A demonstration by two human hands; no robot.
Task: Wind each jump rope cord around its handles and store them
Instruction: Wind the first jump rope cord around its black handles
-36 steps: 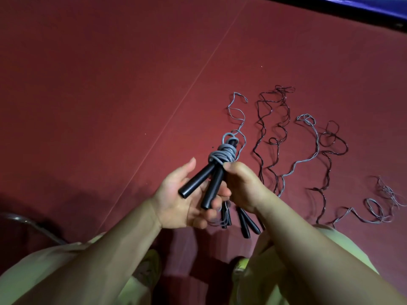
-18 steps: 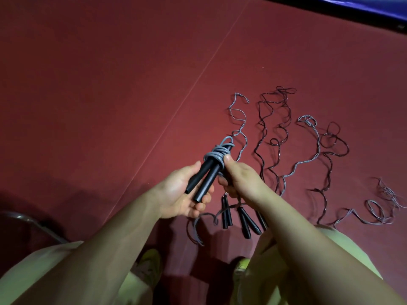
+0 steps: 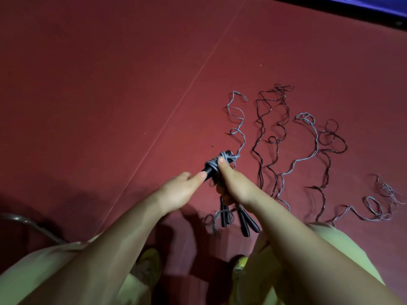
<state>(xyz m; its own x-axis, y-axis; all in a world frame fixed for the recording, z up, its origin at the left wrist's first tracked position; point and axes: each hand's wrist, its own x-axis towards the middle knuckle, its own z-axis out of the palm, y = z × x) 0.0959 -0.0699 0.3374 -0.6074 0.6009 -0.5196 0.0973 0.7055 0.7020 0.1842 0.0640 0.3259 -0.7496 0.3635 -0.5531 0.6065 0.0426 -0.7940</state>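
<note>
Grey cord (image 3: 217,162) is wound in tight turns round a pair of black handles (image 3: 208,170) held up over the dark red floor (image 3: 110,84). The right hand (image 3: 233,183) is clamped on the bundle, its thumb pressed on the coils and its fingers curled underneath. The left hand (image 3: 178,190) touches the near end of the handles with its thumb and fingertips; whether it actually pinches them cannot be told from this angle. A loose tail of the same grey cord runs from the bundle out across the floor. Below the hands, more black handles (image 3: 246,221) lie on the floor, close together. To the right, several unwound ropes lie side by side in wavy lines: a dark cord (image 3: 264,128), a grey cord with a small loop at its far end (image 3: 312,137), another dark one (image 3: 330,146), and a grey tangle (image 3: 378,205) furthest right. Pale green trouser legs (image 3: 330,249) and yellow-green shoes (image 3: 149,260) show at the bottom.
</note>
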